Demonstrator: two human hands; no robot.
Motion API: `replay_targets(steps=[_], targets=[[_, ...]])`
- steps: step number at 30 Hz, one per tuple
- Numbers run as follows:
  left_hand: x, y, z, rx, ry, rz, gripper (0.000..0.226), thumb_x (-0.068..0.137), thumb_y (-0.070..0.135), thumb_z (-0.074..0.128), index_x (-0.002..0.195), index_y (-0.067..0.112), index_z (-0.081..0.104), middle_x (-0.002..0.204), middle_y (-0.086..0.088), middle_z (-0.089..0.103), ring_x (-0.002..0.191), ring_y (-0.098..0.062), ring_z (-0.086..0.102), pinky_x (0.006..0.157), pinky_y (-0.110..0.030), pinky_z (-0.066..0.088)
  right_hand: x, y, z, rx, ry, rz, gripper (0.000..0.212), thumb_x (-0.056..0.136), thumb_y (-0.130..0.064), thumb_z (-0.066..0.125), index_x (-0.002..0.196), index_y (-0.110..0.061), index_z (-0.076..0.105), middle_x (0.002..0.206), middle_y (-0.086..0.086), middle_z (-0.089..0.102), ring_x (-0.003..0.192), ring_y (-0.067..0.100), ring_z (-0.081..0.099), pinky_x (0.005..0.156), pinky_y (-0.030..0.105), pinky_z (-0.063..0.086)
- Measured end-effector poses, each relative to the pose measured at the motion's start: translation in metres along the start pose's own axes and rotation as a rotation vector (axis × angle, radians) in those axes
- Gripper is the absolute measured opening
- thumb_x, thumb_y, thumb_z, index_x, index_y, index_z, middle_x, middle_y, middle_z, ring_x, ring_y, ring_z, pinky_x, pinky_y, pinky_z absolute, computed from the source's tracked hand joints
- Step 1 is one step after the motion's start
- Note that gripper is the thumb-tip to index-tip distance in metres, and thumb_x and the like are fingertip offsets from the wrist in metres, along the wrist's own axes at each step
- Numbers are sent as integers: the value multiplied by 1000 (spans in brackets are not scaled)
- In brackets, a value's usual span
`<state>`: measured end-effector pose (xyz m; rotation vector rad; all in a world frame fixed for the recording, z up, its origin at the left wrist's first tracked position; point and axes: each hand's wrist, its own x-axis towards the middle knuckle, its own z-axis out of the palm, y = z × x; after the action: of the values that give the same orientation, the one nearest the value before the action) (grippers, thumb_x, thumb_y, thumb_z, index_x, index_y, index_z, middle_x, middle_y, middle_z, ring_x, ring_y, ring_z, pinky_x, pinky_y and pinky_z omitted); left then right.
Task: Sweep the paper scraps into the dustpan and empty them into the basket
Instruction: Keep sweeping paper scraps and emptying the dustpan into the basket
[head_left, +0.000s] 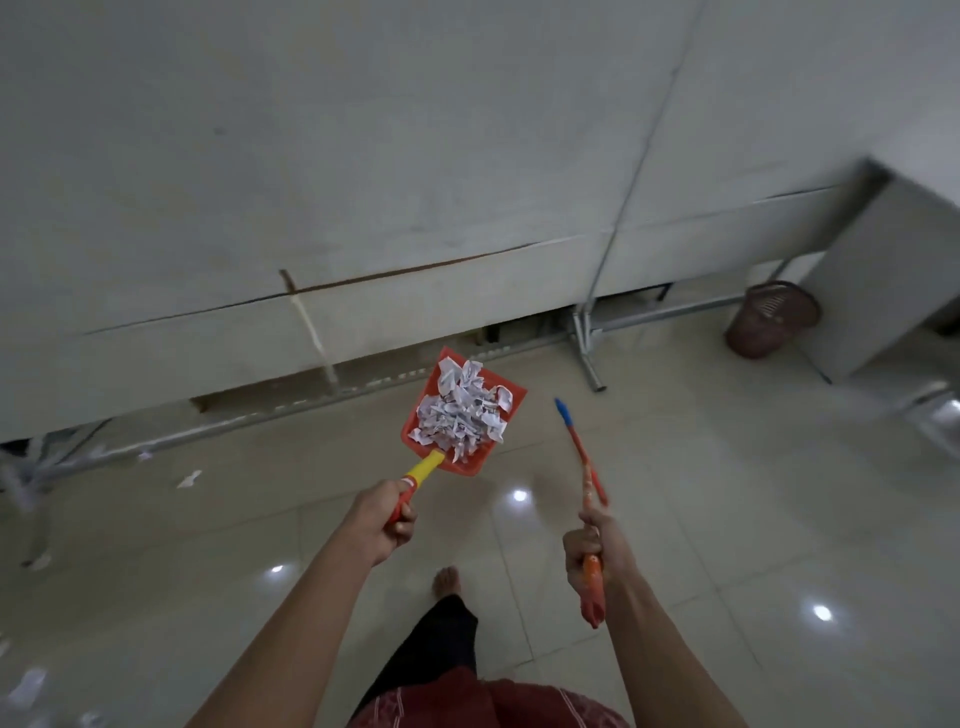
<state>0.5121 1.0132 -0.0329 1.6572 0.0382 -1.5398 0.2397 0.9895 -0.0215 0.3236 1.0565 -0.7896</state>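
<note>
Tiled floor (675, 519) bears basket (772, 319) beside white cabinet (893, 275).

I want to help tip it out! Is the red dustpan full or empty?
Full. A heap of crumpled paper scraps covers the dustpan, which the left hand holds up.

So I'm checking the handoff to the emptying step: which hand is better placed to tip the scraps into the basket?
Left. The left hand grips the dustpan heaped with paper scraps; the right hand holds only the broom. The basket stands ahead, to the right.
</note>
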Motion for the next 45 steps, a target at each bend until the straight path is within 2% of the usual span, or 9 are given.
replay_targets(steps=[8, 14, 25, 31, 37, 45], targets=[[66, 66, 89, 208, -137, -73, 8, 92, 6, 44, 89, 12, 48, 60, -2, 39, 32, -3, 37, 32, -10, 24, 14, -57, 24, 160, 93, -155, 25, 96, -13, 49, 75, -18, 36, 39, -5, 31, 23, 4, 30, 22, 14, 25], [93, 101, 150, 332, -212, -108, 9, 92, 7, 44, 85, 12, 47, 58, -1, 39, 31, -3, 37, 32, -10, 23, 35, -77, 26, 271, 147, -208, 35, 98, -21, 51, 67, -20, 33, 36, -7, 31, 22, 4, 29, 22, 14, 25], [123, 140, 255, 513, -305, -132, 5, 93, 10, 44, 89, 12, 47, 62, -1, 41, 36, -3, 37, 31, -13, 24, 62, -141, 42, 227, 273, -337, 33, 104, -30, 45, 74, -17, 38, 46, -6, 33, 27, 4, 29, 24, 14, 26], [141, 150, 326, 565, -313, -124, 5, 94, 11, 43, 91, 11, 47, 61, -1, 41, 33, -3, 38, 31, -12, 25, 76, -210, 42, 240, 287, -350, 35, 102, -28, 44, 70, -16, 38, 46, -6, 34, 27, 4, 30, 24, 14, 26], [152, 147, 418, 584, -296, -126, 6, 94, 11, 42, 91, 10, 47, 59, -2, 42, 33, -3, 38, 30, -13, 26, 80, -308, 30, 247, 301, -373, 30, 101, -25, 43, 74, -15, 38, 46, -5, 36, 28, 4, 31, 25, 14, 26], [160, 144, 551, 502, -317, -119, 5, 92, 7, 40, 94, 9, 44, 58, -3, 41, 31, -4, 38, 30, -12, 26, 72, -441, -2, 157, 344, -378, 27, 100, -18, 44, 73, -13, 41, 52, -3, 37, 29, 5, 33, 26, 15, 29]])
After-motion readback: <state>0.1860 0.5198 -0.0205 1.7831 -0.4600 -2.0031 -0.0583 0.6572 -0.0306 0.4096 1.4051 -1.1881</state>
